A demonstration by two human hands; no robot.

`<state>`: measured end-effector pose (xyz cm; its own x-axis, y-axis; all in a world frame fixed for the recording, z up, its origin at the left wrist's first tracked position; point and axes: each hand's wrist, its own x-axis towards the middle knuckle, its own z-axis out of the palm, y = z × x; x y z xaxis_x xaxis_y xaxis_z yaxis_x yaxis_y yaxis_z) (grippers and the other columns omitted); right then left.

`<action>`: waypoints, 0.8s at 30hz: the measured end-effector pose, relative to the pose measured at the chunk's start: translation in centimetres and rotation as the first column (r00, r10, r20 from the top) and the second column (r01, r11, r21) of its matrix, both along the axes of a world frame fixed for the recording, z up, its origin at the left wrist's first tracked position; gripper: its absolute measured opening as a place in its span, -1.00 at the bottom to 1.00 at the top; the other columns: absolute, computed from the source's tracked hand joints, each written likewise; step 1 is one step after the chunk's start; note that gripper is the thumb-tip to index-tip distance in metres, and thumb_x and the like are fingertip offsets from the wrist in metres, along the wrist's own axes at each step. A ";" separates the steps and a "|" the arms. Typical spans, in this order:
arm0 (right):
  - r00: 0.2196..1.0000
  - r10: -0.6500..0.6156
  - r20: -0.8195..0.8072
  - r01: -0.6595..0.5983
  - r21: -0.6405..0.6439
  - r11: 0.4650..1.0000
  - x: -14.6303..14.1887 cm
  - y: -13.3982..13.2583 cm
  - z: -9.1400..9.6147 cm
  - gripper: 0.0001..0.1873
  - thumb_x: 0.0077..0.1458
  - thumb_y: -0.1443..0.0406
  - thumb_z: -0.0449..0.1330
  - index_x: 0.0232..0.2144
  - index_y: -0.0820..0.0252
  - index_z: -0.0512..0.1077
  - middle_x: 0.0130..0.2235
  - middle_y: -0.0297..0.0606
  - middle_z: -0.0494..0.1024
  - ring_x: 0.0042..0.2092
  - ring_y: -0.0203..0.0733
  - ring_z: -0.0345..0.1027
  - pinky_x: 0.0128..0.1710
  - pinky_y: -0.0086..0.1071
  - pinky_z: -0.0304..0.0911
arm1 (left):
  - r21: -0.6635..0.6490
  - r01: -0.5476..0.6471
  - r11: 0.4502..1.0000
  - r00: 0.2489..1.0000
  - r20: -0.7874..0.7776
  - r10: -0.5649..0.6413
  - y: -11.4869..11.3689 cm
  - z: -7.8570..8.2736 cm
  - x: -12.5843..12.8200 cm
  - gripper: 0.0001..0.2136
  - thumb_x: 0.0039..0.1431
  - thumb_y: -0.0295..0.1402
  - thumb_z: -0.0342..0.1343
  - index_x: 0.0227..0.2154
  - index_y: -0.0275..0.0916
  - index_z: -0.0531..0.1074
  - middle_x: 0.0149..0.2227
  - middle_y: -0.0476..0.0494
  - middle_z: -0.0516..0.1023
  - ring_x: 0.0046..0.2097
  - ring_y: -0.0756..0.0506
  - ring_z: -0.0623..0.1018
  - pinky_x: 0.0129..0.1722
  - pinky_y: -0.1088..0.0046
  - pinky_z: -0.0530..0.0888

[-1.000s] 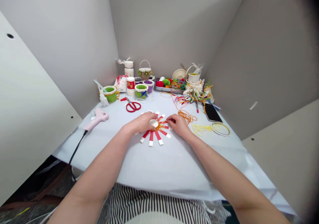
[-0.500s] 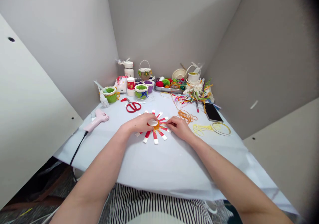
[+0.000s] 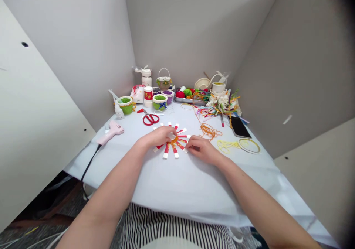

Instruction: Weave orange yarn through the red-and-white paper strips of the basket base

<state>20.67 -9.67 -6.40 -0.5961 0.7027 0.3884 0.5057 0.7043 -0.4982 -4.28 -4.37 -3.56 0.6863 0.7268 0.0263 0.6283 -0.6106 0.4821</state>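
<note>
A paper cup cut into splayed red and white strips (image 3: 175, 151) lies flat on the table, like a sun. Orange yarn (image 3: 174, 139) runs around its round white base. My left hand (image 3: 162, 135) grips the cup at the base, thumb and fingers closed on its left side. At the cup's right, my right hand (image 3: 200, 148) has its fingertips pinched together by the ends of the strips. What sits between those fingertips is too small to make out. A loose tangle of orange yarn (image 3: 210, 131) lies just beyond my right hand.
Red-handled scissors (image 3: 151, 119) and a pink glue gun (image 3: 111, 132) with a cord lie at left. Small green woven baskets (image 3: 126, 106) stand behind. A metal tray (image 3: 191, 101) holds yarn balls. At right are a phone (image 3: 239, 127), yellow yarn (image 3: 227, 145) and a ring (image 3: 249, 145).
My right hand has moved down along the strip ends, towards me. The left hand keeps its grip on the cup. The whole view has shifted slightly.
</note>
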 end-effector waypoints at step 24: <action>0.983 -0.059 0.176 0.069 -0.051 0.996 0.9 -0.6 0.4 -0.79 0.11 0.46 0.13 -0.41 0.18 0.55 -0.36 -0.26 0.53 -0.33 -0.25 0.39 -0.31 -0.44 0.23 | -0.011 0.025 1.000 1.000 0.019 -0.025 0.1 -0.3 -0.3 -0.72 0.10 -0.51 0.07 -0.12 -0.18 0.47 0.00 -0.08 0.54 0.01 -0.13 0.50 0.07 0.38 0.39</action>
